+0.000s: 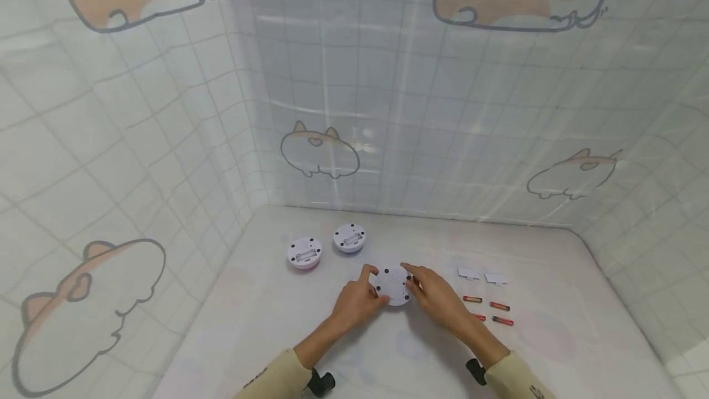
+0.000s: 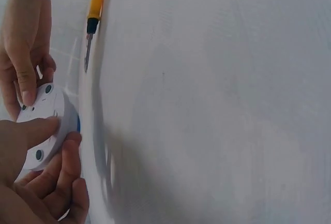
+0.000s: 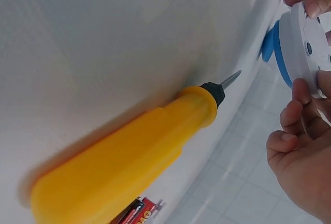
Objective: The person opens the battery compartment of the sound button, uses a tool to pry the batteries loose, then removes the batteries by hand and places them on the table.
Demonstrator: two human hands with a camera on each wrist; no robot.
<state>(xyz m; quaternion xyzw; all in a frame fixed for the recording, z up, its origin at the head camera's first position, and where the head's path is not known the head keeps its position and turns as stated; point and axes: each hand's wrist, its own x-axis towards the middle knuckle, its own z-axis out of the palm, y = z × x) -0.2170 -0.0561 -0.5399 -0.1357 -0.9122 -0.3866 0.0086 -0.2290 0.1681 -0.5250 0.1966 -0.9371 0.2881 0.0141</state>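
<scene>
A round white device (image 1: pixel 394 285) with dark rubber feet and a patch of small holes is held between both hands, its flat underside up. My left hand (image 1: pixel 360 302) grips its left side, the thumb pressed on the flat face. On the opposite side my right hand (image 1: pixel 440 297) pinches the rim between thumb and fingers. A blue band (image 3: pixel 283 58) shows along the device's lower edge in the right wrist view. The thumbs cover part of the face. Near the right hand, a yellow-handled screwdriver (image 3: pixel 129 154) lies on the table, seen in both wrist views.
Two similar round devices, one pink-edged (image 1: pixel 304 253) and one bluish-edged (image 1: pixel 349 238), sit upside down with uncovered battery slots at the back left. To the right lie two small white covers (image 1: pixel 495 278) and several red batteries (image 1: pixel 500 306). Patterned curtains (image 1: pixel 443 109) surround the table.
</scene>
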